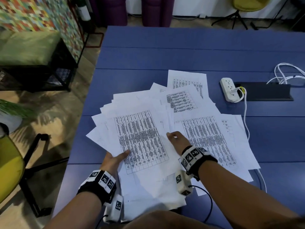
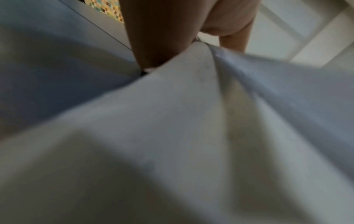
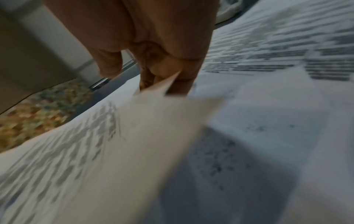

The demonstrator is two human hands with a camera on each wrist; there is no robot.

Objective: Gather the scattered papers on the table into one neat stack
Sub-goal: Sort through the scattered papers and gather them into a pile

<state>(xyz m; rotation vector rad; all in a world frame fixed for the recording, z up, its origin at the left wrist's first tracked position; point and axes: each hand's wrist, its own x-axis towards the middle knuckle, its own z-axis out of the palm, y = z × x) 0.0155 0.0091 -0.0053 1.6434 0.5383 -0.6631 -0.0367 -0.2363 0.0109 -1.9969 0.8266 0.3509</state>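
Blue table (image 1: 181, 52) carries the papers (image 1: 189, 103), fanned away from the person and rightward, long axes skewed. Nearest bundle (image 1: 142, 141) lies between both hands: left hand (image 1: 115, 160) grips its left edge, thumb on top; right hand (image 1: 177, 138) pinches a sheet's edge. Loose sheets lie right of the right hand, nearer it. Fingers under the paper are hidden; wrist views blurred.

Bare table (image 1: 165, 52) beyond papers (image 1: 186, 100)

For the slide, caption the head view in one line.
Both hands gather printed table sheets fanned across a blue table: left hand grips the bundle's edge, right hand pinches a sheet.
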